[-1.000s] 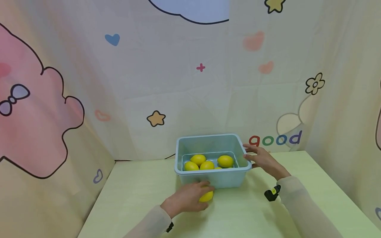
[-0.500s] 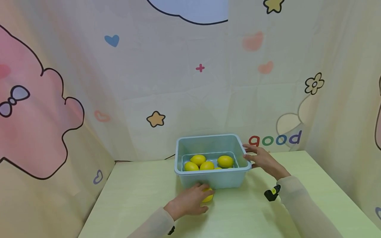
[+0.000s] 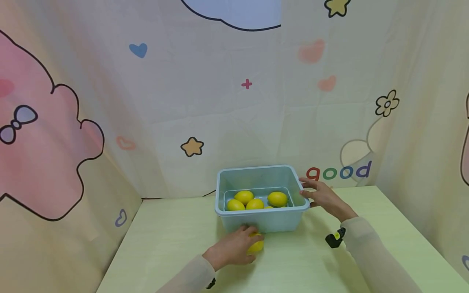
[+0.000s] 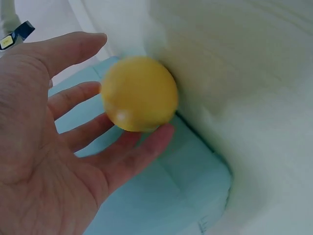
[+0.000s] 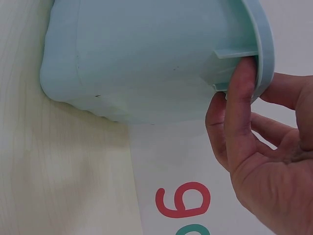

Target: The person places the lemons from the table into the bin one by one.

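A light-blue plastic bin [image 3: 265, 221] stands upright on the table against the back cloth, with several lemons [image 3: 277, 199] inside. Right in front of it lies a single lemon [image 3: 257, 245]. My left hand [image 3: 230, 248] is beside this lemon; in the left wrist view the fingertips touch the lemon [image 4: 139, 94] while the thumb stays apart from it. My right hand [image 3: 327, 199] grips the bin's right rim. Seen from the right wrist, fingers [image 5: 240, 110] curl under the rim's outer edge, with other digits over its far side. The bin's front wall hides some of the lemons inside.
The pale green table [image 3: 172, 236] reaches back to a printed cloth [image 3: 227, 122], which also hangs at both sides. A thin dark cord [image 3: 209, 193] shows at the table's rear edge, left of the bin.
My left hand has drawn back slightly, and the lemon in front of the bin has shifted a little toward me. The right hand and the bin keep their places.
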`<state>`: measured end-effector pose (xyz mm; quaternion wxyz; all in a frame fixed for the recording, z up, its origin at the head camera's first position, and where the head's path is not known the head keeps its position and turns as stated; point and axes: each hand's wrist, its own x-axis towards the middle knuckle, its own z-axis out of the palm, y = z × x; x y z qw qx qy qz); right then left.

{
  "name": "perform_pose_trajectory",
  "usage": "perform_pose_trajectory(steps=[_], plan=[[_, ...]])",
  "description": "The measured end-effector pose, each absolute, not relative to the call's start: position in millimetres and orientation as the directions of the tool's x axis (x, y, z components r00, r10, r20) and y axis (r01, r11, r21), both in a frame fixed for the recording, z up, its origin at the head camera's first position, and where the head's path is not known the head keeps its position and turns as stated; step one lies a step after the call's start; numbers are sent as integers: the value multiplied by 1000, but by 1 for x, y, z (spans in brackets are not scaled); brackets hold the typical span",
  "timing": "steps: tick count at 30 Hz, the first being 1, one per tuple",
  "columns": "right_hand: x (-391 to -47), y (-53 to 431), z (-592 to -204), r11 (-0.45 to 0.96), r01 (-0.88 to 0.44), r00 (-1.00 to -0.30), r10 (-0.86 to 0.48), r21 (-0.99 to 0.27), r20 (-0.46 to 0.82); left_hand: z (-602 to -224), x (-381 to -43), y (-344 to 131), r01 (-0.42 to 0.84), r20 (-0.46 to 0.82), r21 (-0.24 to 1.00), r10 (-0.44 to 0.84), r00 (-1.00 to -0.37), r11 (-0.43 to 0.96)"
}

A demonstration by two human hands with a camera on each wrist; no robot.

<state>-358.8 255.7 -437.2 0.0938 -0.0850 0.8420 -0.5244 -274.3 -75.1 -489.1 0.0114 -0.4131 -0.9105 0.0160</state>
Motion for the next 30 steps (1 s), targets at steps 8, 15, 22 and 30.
perform_pose_trajectory(steps=[8,15,22,30], plan=[[-358,255,-438,427,-42,-966,-248,-903,-73,-499,-266,-75,742,-95,153,757,-647,653],[-359,256,-436,428,-39,-967,-245,-903,-75,-499,-266,-72,727,-129,203,754,-644,656],[-359,255,-436,436,-39,-968,-240,-899,-74,-504,-266,-75,744,-161,159,761,-629,649],[-358,255,-436,449,-35,-968,-236,-893,-81,-502,-266,-77,729,-226,108,731,-644,676]])
